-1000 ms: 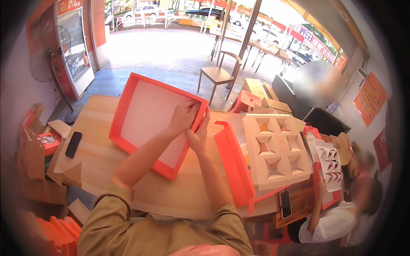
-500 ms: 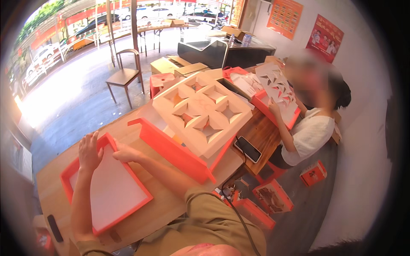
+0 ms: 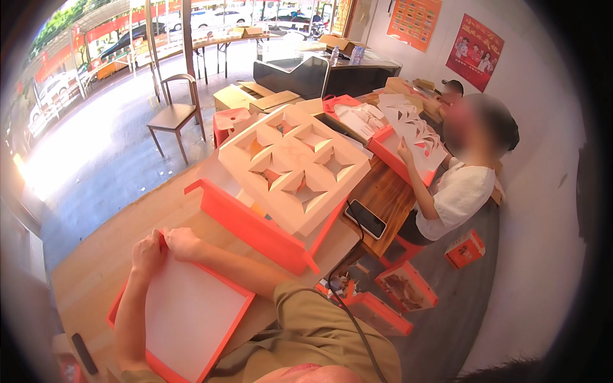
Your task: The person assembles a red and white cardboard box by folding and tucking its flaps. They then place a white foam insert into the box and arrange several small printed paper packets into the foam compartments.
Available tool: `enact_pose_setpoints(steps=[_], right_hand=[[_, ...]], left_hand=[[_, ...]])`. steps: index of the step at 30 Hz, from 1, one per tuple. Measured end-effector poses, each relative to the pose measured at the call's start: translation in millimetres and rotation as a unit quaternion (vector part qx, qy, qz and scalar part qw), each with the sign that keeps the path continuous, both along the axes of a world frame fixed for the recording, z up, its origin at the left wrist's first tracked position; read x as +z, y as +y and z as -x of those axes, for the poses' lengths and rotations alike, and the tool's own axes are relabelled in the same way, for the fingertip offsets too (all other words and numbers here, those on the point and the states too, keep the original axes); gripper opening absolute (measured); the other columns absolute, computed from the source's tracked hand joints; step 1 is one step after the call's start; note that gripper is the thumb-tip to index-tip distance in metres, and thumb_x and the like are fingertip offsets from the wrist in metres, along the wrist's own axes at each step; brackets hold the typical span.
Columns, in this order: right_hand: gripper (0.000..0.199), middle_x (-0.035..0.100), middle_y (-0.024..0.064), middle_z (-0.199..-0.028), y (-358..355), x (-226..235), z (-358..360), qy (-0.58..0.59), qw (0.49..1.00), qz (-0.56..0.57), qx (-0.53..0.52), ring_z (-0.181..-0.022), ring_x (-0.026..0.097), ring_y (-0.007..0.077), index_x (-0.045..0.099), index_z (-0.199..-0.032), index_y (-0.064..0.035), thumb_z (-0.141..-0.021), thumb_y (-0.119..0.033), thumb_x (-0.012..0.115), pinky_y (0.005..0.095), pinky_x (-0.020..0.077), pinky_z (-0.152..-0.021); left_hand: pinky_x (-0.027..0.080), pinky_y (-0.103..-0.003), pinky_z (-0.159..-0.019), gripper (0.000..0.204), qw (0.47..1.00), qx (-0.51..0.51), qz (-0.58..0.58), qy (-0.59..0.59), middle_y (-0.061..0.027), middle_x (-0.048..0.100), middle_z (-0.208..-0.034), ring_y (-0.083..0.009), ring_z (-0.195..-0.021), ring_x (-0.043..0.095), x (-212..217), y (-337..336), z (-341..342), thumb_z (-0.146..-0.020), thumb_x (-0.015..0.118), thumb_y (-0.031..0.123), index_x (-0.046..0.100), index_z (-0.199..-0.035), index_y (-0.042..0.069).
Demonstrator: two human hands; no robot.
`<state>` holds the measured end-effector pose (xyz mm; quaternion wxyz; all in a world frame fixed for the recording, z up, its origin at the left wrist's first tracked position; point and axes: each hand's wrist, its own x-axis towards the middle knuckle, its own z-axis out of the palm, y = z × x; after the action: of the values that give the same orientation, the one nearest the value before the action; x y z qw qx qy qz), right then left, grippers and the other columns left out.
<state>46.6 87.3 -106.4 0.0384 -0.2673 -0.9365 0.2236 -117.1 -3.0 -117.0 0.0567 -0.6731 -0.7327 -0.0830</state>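
A shallow red cardboard box tray (image 3: 188,316) with a white inside lies at an angle on the table in front of me. My left hand (image 3: 147,251) is closed on its far corner, fingers curled over the wall. Right beside it, my right hand (image 3: 181,244) pinches the same corner, so the two hands nearly touch. Beyond my right forearm is another red tray (image 3: 252,231), topped by a pile of cream cardboard inserts (image 3: 299,163) with star-shaped cutouts.
A phone (image 3: 366,219) with a cable lies right of the inserts. On the right, a seated co-worker (image 3: 456,198) holds a white cut-out insert (image 3: 408,124) over a red tray. Red boxes (image 3: 407,287) stand on the floor; a dark object (image 3: 84,353) lies at the table's near left.
The tray in my hands has shifted nearer and slightly right. My left hand, flat with fingers stretched before, has closed at the corner. The right hand has stayed by that corner.
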Motion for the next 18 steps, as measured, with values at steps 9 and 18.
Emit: enact_pose_setpoints(steps=[9, 18], right_hand=[[0.070, 0.065, 0.0279, -0.139, 5, 8, -6, -0.011, 0.996, 0.092, 0.000, -0.122, 0.070, 0.0384, 0.045, -0.149, 0.0052, -0.090, -0.020, 0.075, 0.0454, 0.0603, -0.098], [0.108, 0.066, 0.0226, -0.139, 15, 29, -31, -0.031, 0.989, 0.124, 0.070, -0.124, 0.068, 0.0383, 0.023, -0.171, -0.0026, -0.085, -0.030, 0.082, 0.0454, 0.0581, -0.102]], left_hand=[[0.060, -0.049, -0.079, 0.043, 1.000, -0.006, -0.015, 0.001, -0.0141, 0.075, -0.096, -0.0355, -0.090, 0.076, 9, -6, -8, -0.092, 0.079, 0.034, 0.060, -0.118, 0.005], [0.061, -0.049, -0.076, 0.047, 1.000, 0.008, 0.019, 0.013, -0.0168, 0.078, -0.093, -0.0367, -0.087, 0.078, 16, -6, 1, -0.094, 0.079, 0.040, 0.059, -0.118, 0.005]])
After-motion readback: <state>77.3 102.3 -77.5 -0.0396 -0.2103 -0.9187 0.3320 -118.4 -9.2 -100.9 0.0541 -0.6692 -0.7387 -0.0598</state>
